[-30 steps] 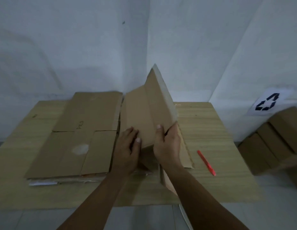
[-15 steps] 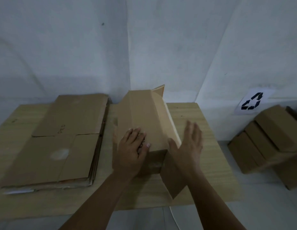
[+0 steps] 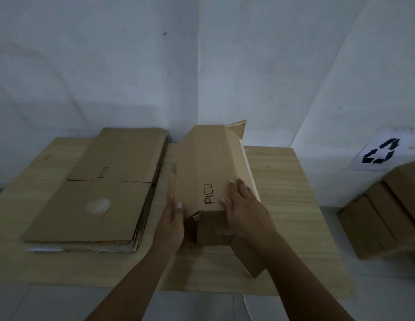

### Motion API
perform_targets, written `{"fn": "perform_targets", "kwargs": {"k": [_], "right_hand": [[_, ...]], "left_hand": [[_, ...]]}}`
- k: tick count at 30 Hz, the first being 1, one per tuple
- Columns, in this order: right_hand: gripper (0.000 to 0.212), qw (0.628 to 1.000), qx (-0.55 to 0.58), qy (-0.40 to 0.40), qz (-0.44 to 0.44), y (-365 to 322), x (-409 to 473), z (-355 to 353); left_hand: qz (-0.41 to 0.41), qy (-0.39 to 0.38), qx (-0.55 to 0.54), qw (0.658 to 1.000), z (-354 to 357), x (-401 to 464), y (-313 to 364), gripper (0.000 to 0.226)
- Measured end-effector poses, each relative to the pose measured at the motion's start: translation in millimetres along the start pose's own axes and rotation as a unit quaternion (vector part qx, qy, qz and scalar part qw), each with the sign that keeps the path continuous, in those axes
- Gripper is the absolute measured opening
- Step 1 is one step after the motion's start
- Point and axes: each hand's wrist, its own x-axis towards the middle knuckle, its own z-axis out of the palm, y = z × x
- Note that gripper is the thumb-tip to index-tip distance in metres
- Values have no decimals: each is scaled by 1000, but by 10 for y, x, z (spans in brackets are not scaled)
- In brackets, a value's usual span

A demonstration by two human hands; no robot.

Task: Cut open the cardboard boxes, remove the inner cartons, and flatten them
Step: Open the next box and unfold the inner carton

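Observation:
A brown cardboard box (image 3: 208, 163) marked "PICO" lies lengthwise at the middle of the wooden table (image 3: 283, 205), partly collapsed, with its end flaps loose. My left hand (image 3: 172, 218) is pressed flat against its left side near the front end. My right hand (image 3: 243, 205) lies on its top right face, fingers spread and straight. A front flap (image 3: 250, 258) hangs out below my right wrist. A stack of flattened boxes (image 3: 104, 191) sits to the left on the table.
Several brown boxes (image 3: 387, 212) are piled on the floor at the right, below a recycling sign (image 3: 380, 151) on the wall. White walls meet in a corner behind the table. The table's front edge is just before my forearms.
The box has been pushed down from standing on edge to lying lower. My right hand moved from the box's right onto its top; my left hand slid to its left side. The red pen is out of sight.

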Motion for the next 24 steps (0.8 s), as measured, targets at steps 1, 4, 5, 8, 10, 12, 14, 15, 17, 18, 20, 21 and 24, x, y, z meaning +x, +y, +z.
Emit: {"fn": "perform_targets", "kwargs": {"k": [1, 4, 5, 8, 10, 12, 14, 15, 17, 18, 20, 21, 24], "right_hand": [[64, 1000, 4, 3, -2, -6, -1, 5], [64, 1000, 20, 9, -5, -20, 11, 27], [64, 1000, 27, 9, -5, -23, 15, 28], [63, 999, 47, 14, -8, -20, 23, 19], [60, 997, 66, 26, -12, -14, 16, 21], [54, 993, 108, 46, -19, -4, 7, 27], [48, 981, 179, 77, -16, 14, 1, 24], [47, 972, 221, 83, -4, 27, -3, 14], [46, 946, 306, 99, 29, 60, 1, -18], [45, 928, 351, 121, 42, 78, 6, -30], [42, 877, 437, 191, 70, 87, 6, -69], [40, 853, 460, 232, 82, 89, 14, -94], [33, 838, 446, 303, 79, 44, 31, -230]], "left_hand": [[-52, -14, 14, 998, -23, -4, 10, 57], [-133, -3, 42, 990, -93, -19, 71, 55], [-121, 27, 28, 992, -117, -22, 95, 47], [-34, 174, -10, 984, -229, -80, 298, 30], [53, 235, -68, 968, -305, -107, 440, 27], [143, 197, -153, 958, -322, -107, 558, 40], [212, 120, -162, 956, -254, -123, 651, 44], [243, 83, -129, 958, -194, -150, 693, 41], [284, 2, -40, 958, -67, -202, 749, 46], [296, -33, 12, 955, -16, -200, 723, 51], [312, -62, 127, 940, 54, -166, 625, 57], [320, -65, 182, 928, 76, -134, 570, 58], [369, -57, 275, 886, 128, -107, 501, 48]]}}
